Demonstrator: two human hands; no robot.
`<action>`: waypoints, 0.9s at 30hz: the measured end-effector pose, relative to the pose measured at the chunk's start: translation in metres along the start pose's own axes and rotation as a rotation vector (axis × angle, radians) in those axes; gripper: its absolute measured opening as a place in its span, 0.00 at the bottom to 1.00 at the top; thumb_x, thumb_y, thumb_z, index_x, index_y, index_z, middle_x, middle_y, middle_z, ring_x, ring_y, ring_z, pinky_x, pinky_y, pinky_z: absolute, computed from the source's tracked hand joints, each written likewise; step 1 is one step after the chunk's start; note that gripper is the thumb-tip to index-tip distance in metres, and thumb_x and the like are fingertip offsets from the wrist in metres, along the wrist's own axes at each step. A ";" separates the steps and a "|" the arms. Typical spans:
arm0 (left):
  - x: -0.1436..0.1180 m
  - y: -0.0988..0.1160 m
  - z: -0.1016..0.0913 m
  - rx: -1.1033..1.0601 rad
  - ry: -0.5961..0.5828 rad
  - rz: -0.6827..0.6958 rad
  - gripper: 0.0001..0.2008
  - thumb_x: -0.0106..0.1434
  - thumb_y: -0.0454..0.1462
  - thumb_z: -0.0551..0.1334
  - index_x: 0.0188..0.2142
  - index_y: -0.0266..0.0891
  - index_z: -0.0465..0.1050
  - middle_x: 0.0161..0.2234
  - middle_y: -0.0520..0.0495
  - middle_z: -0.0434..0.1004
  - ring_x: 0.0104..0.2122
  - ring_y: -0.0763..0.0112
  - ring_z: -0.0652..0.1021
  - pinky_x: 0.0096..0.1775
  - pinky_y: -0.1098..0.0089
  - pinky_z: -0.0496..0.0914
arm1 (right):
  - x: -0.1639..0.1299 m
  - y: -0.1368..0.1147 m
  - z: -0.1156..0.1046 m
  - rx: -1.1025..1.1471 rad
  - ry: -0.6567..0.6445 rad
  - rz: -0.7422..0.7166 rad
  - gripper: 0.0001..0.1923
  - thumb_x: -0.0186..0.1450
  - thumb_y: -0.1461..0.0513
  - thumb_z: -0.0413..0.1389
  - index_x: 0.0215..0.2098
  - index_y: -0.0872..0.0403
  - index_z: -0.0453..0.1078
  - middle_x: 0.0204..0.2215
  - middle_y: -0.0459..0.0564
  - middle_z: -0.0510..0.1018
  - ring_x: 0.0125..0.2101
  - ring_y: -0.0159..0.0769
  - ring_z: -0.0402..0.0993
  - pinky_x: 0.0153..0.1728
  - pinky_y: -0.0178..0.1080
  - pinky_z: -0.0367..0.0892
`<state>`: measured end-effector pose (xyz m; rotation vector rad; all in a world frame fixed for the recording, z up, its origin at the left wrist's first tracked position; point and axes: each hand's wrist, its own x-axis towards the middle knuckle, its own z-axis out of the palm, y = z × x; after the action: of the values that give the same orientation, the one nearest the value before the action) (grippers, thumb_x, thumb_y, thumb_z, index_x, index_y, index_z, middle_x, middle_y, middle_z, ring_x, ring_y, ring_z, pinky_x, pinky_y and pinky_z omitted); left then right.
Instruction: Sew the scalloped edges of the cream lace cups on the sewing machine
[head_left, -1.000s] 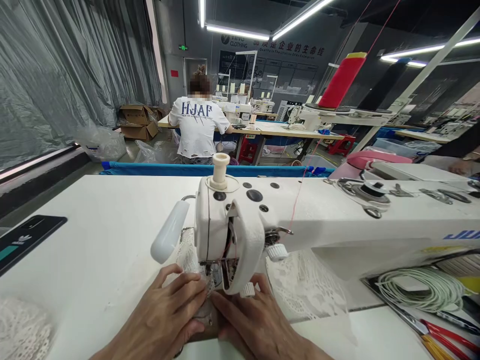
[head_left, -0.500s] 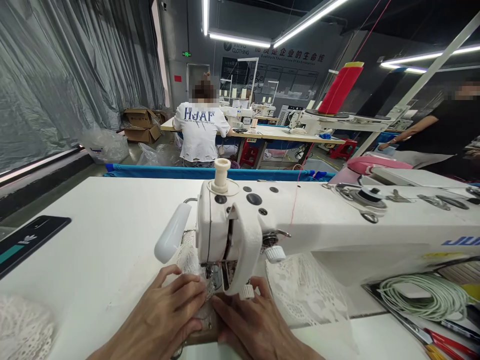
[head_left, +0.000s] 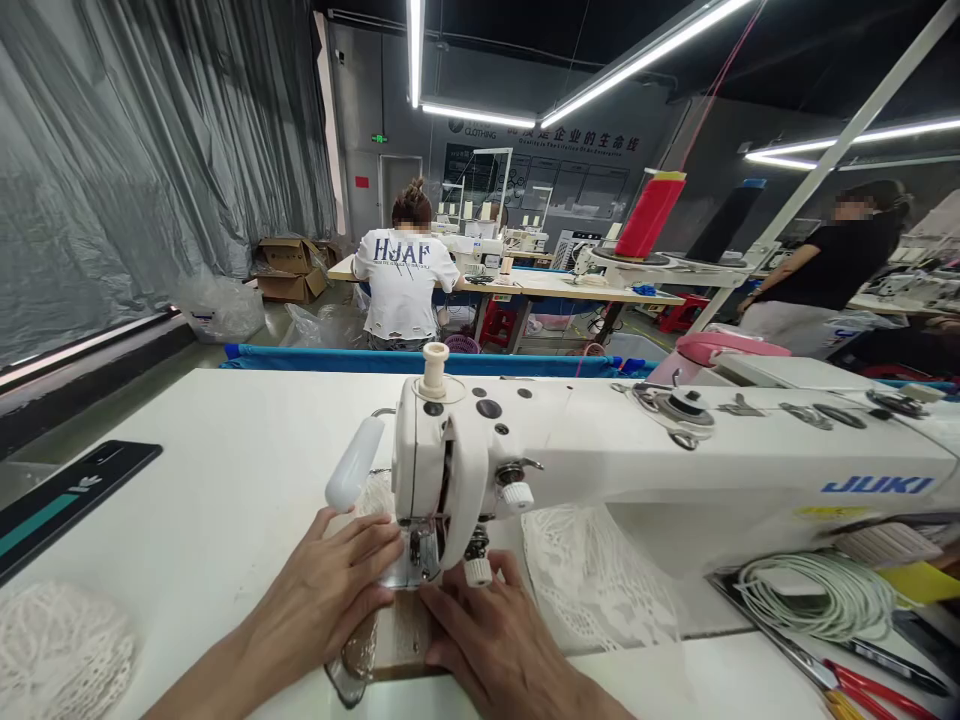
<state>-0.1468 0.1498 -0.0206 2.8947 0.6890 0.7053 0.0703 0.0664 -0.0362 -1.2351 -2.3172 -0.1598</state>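
My left hand [head_left: 326, 595] lies flat on the table left of the needle of a white sewing machine [head_left: 615, 460], fingers spread, pressing a piece of white lace [head_left: 600, 580]. My right hand [head_left: 499, 640] rests flat just right of the presser foot [head_left: 416, 560], fingertips on a brown piece [head_left: 394, 640] under the foot. The lace runs under the machine arm and bunches up behind it. The needle itself is hidden by the machine head.
A heap of white lace [head_left: 64, 645] lies at the near left, a dark phone-like panel [head_left: 71, 490] beyond it. Coiled cord [head_left: 817, 595], red-handled tools [head_left: 862, 685] sit at right. A red thread cone [head_left: 649, 215] stands behind. Two people work at far tables.
The view has lifted and shifted, so more of the brown piece and the presser foot shows. Both hands stay pressed beside the foot. A person in black has come into view at the right.
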 end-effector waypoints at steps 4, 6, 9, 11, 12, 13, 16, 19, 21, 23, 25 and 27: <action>0.000 0.005 -0.002 0.008 -0.009 -0.005 0.11 0.68 0.35 0.51 0.49 0.41 0.65 0.45 0.47 0.72 0.47 0.63 0.70 0.53 0.56 0.55 | 0.003 -0.002 -0.002 0.022 0.002 0.011 0.16 0.71 0.56 0.44 0.50 0.56 0.64 0.35 0.54 0.74 0.35 0.43 0.68 0.39 0.46 0.56; -0.002 0.013 0.000 -0.008 0.011 -0.021 0.12 0.67 0.35 0.52 0.49 0.41 0.65 0.47 0.46 0.71 0.48 0.63 0.70 0.52 0.58 0.57 | 0.004 -0.003 -0.003 0.021 0.003 0.002 0.18 0.71 0.56 0.43 0.54 0.57 0.61 0.37 0.54 0.74 0.35 0.43 0.68 0.38 0.46 0.56; -0.009 0.026 0.007 -0.023 0.054 0.011 0.12 0.65 0.36 0.53 0.49 0.40 0.66 0.45 0.45 0.72 0.42 0.63 0.71 0.44 0.62 0.63 | 0.003 -0.005 -0.004 0.028 0.015 -0.018 0.20 0.72 0.54 0.42 0.57 0.56 0.58 0.35 0.52 0.74 0.35 0.43 0.68 0.37 0.45 0.55; -0.013 0.032 0.011 -0.038 0.111 0.072 0.12 0.66 0.40 0.53 0.47 0.40 0.67 0.41 0.45 0.73 0.36 0.64 0.71 0.39 0.63 0.65 | 0.000 -0.005 -0.003 0.044 0.046 -0.019 0.20 0.72 0.52 0.41 0.52 0.55 0.62 0.34 0.51 0.73 0.34 0.42 0.67 0.37 0.45 0.54; -0.015 0.033 0.011 -0.049 0.142 0.092 0.13 0.67 0.42 0.52 0.45 0.40 0.68 0.39 0.45 0.74 0.35 0.65 0.71 0.39 0.64 0.65 | -0.001 -0.005 -0.003 0.057 0.059 -0.013 0.20 0.72 0.51 0.40 0.48 0.55 0.64 0.33 0.51 0.73 0.33 0.41 0.66 0.37 0.45 0.54; -0.015 0.033 0.010 -0.057 0.152 0.110 0.13 0.68 0.43 0.51 0.43 0.40 0.68 0.39 0.46 0.74 0.35 0.65 0.72 0.39 0.64 0.65 | -0.002 -0.005 -0.002 0.071 0.068 -0.006 0.21 0.71 0.50 0.40 0.45 0.55 0.66 0.33 0.51 0.73 0.33 0.41 0.66 0.37 0.45 0.53; -0.013 0.031 0.004 -0.045 0.133 0.137 0.12 0.69 0.42 0.50 0.41 0.39 0.69 0.42 0.46 0.73 0.42 0.66 0.71 0.44 0.65 0.63 | -0.002 -0.005 0.000 0.097 0.085 0.011 0.23 0.71 0.48 0.38 0.39 0.55 0.67 0.32 0.50 0.72 0.33 0.40 0.65 0.37 0.44 0.52; -0.008 0.030 0.000 0.003 0.142 0.150 0.14 0.69 0.43 0.50 0.42 0.39 0.69 0.43 0.46 0.72 0.44 0.67 0.71 0.46 0.66 0.62 | -0.001 -0.004 0.000 0.083 0.098 0.025 0.24 0.71 0.48 0.37 0.39 0.55 0.67 0.32 0.50 0.72 0.34 0.41 0.65 0.37 0.44 0.51; -0.005 0.030 0.001 0.036 0.145 0.134 0.15 0.70 0.44 0.49 0.44 0.39 0.69 0.43 0.46 0.72 0.44 0.66 0.71 0.48 0.65 0.62 | 0.001 -0.004 0.000 0.060 0.088 0.045 0.23 0.72 0.50 0.37 0.40 0.55 0.67 0.32 0.51 0.72 0.33 0.40 0.64 0.37 0.44 0.50; -0.004 0.028 0.004 0.039 0.104 0.105 0.13 0.69 0.42 0.51 0.46 0.39 0.68 0.43 0.46 0.72 0.45 0.65 0.71 0.49 0.63 0.62 | 0.003 -0.003 -0.001 0.031 0.080 0.075 0.22 0.72 0.51 0.37 0.40 0.55 0.67 0.31 0.50 0.71 0.33 0.41 0.63 0.37 0.44 0.50; -0.004 0.026 0.007 0.000 0.096 0.052 0.12 0.68 0.39 0.52 0.47 0.40 0.67 0.43 0.46 0.72 0.42 0.65 0.71 0.49 0.63 0.63 | 0.004 -0.001 0.000 0.013 0.083 0.099 0.23 0.72 0.50 0.37 0.40 0.54 0.68 0.32 0.50 0.71 0.33 0.41 0.63 0.38 0.43 0.49; -0.006 0.024 0.010 -0.028 0.113 0.022 0.14 0.66 0.37 0.52 0.50 0.40 0.66 0.44 0.45 0.72 0.41 0.65 0.72 0.49 0.62 0.64 | 0.006 0.001 0.001 0.008 0.081 0.113 0.24 0.71 0.49 0.37 0.41 0.53 0.68 0.33 0.51 0.71 0.34 0.42 0.62 0.37 0.43 0.49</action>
<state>-0.1370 0.1258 -0.0273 2.8593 0.6539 0.8790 0.0679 0.0712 -0.0345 -1.3276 -2.1707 -0.1583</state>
